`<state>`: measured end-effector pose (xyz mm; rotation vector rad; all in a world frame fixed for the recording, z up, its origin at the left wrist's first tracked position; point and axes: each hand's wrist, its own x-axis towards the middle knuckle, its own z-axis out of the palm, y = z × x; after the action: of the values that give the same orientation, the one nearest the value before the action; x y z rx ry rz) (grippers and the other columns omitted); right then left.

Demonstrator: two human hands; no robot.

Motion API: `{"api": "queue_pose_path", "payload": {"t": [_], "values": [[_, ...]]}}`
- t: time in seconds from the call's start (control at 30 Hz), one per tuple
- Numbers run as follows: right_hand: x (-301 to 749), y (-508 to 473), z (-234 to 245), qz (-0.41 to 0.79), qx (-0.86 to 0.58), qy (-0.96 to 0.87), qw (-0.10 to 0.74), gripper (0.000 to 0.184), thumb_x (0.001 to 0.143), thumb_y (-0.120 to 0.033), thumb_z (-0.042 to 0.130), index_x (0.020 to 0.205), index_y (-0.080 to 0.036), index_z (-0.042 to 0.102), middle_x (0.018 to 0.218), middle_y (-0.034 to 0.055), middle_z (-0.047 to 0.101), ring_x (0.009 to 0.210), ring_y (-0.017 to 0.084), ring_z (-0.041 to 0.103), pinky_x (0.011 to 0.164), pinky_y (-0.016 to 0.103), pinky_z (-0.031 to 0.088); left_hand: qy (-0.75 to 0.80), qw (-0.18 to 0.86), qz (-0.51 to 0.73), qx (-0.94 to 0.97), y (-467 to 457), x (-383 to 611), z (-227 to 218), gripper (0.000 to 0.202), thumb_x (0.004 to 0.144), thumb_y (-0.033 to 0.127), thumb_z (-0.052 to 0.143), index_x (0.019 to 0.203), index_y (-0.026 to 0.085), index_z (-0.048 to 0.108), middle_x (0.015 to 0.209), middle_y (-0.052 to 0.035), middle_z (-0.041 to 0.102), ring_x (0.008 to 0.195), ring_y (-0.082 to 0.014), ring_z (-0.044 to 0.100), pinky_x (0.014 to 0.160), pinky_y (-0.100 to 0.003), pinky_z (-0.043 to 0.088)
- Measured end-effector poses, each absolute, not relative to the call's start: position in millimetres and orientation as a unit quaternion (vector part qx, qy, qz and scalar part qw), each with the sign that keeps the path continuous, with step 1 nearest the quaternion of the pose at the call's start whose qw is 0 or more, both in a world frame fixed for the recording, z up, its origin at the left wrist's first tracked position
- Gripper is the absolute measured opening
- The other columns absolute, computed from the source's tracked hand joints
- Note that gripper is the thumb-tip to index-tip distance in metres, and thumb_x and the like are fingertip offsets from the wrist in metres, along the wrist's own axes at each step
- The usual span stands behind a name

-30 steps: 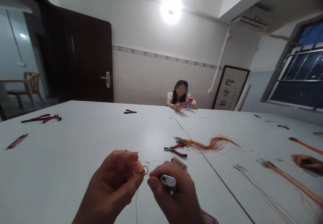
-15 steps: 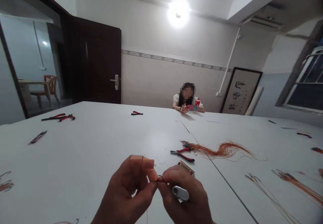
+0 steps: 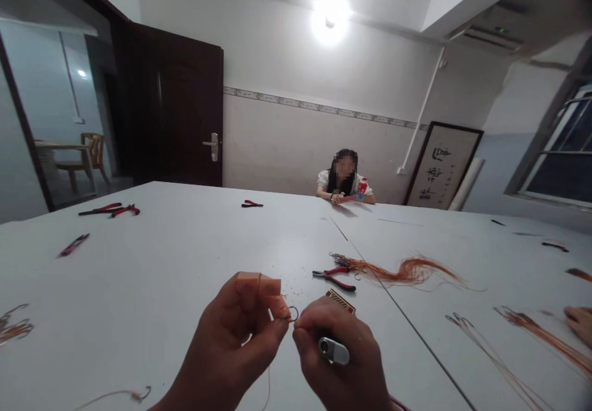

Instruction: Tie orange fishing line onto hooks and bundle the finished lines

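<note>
Left hand (image 3: 231, 343) pinching a small ring (image 3: 293, 313), right hand (image 3: 345, 361) closed round a lighter (image 3: 333, 350); wide white table (image 3: 176, 257), pliers (image 3: 333, 277) beside orange threads (image 3: 409, 270); dark door (image 3: 176, 105) behind

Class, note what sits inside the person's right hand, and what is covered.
A silver lighter sits inside the right hand; only its metal top shows, the fingers cover its body. Its fingertips are at a small ring pinched by the left hand.

The right hand (image 3: 342, 355) has drawn slightly off the ring (image 3: 293, 313).
</note>
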<state>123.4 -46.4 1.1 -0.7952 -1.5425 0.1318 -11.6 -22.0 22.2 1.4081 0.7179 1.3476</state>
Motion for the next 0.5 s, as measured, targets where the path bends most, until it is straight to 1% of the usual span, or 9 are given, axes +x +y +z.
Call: {"api": "queue_pose_path", "payload": {"t": [0.07,0.2,0.27,0.37,0.43,0.5], "values": [[122,-46,2,0.055,-0.346,-0.677,0.647,0.014,0.07,-0.005,0.054,0.072,-0.019,0.056,0.061,-0.0034,0.056,0.051,0.008,0.049,0.048,0.017,0.041,0.29,0.499,0.563,0.591,-20,-14,22,0.019,0.07,0.014,0.065,0.081,0.027,0.058,0.068,0.0059,0.06,0.053,-0.0067,0.048,0.039,-0.012,0.036],[124,-45,2,0.06,-0.349,-0.681,0.641,0.012,0.074,-0.007,0.058,0.077,-0.019,0.059,0.064,-0.0025,0.059,0.055,0.009,0.053,0.052,0.018,0.044,0.25,0.48,0.554,0.632,-12,-20,18,0.02,0.074,0.013,0.064,0.084,0.029,0.057,0.071,0.0059,0.061,0.053,-0.0068,0.05,0.037,-0.011,0.036],[127,-43,0,0.065,-0.343,-0.692,0.632,0.015,0.075,-0.007,0.059,0.083,-0.02,0.059,0.069,-0.0018,0.061,0.058,0.009,0.055,0.053,0.019,0.046,0.239,0.474,0.553,0.643,-8,-21,17,0.02,0.075,0.013,0.063,0.085,0.029,0.057,0.072,0.006,0.06,0.051,-0.006,0.048,0.037,-0.011,0.035],[128,-40,-6,0.07,-0.334,-0.709,0.617,0.023,0.076,-0.005,0.057,0.09,-0.023,0.057,0.079,-0.0007,0.061,0.062,0.011,0.057,0.054,0.021,0.047,0.235,0.484,0.558,0.632,-7,-21,16,0.021,0.075,0.01,0.062,0.085,0.028,0.056,0.073,0.0062,0.059,0.052,-0.0054,0.047,0.039,-0.012,0.036],[126,-38,-11,0.072,-0.336,-0.705,0.62,0.024,0.077,-0.005,0.055,0.091,-0.025,0.057,0.079,-0.0011,0.061,0.061,0.011,0.057,0.052,0.02,0.047,0.227,0.499,0.558,0.622,-8,-20,15,0.022,0.074,0.008,0.061,0.084,0.027,0.055,0.073,0.0056,0.059,0.053,-0.0059,0.047,0.041,-0.013,0.037],[120,-38,-15,0.07,-0.343,-0.683,0.641,0.021,0.077,-0.008,0.057,0.089,-0.026,0.058,0.075,-0.002,0.061,0.057,0.011,0.056,0.048,0.019,0.046,0.219,0.51,0.562,0.614,-9,-18,14,0.021,0.073,0.007,0.06,0.082,0.024,0.054,0.072,0.0045,0.058,0.055,-0.0068,0.048,0.045,-0.015,0.038]]}}
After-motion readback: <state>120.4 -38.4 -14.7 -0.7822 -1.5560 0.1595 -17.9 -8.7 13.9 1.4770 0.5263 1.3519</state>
